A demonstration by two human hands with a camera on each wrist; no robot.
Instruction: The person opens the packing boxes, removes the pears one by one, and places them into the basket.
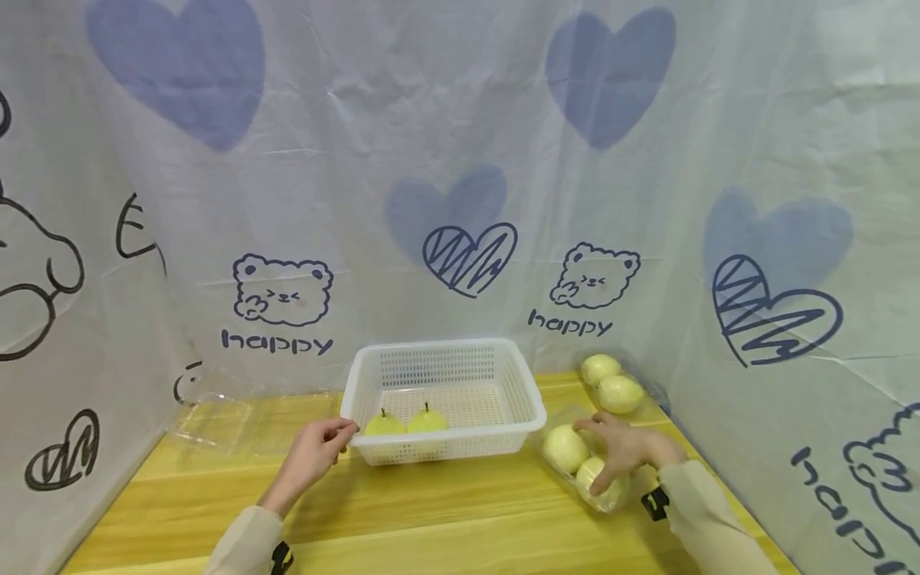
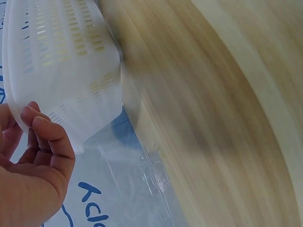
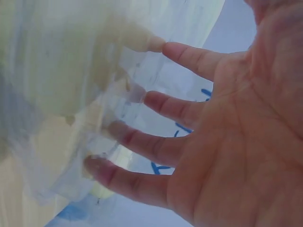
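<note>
A white plastic basket (image 1: pixel 448 443) with slotted sides stands at the middle of the table against the curtain. Two yellow-green pears (image 1: pixel 427 421) with dark stems lie inside, near its front wall. The thumb and fingertips of my left hand (image 1: pixel 321 449) pinch the basket's rim at the front left corner. To the right of the basket lies a clear plastic pack (image 1: pixel 552 469) with two pale yellow, round fruits (image 1: pixel 565 449) visible in it. My right hand (image 1: pixel 624 444) reaches over this pack, fingers spread, thumb on the nearer fruit. In the right wrist view, straight fingers (image 3: pixel 142 142) touch the clear film.
Two more pale yellow fruits (image 1: pixel 620 394) in clear wrapping sit at the back right, beside the curtain. An open clear plastic container (image 1: pixel 216 419) lies at the back left. A printed curtain (image 1: pixel 446 104) encloses the wooden table (image 1: pixel 402 519) at the back and sides.
</note>
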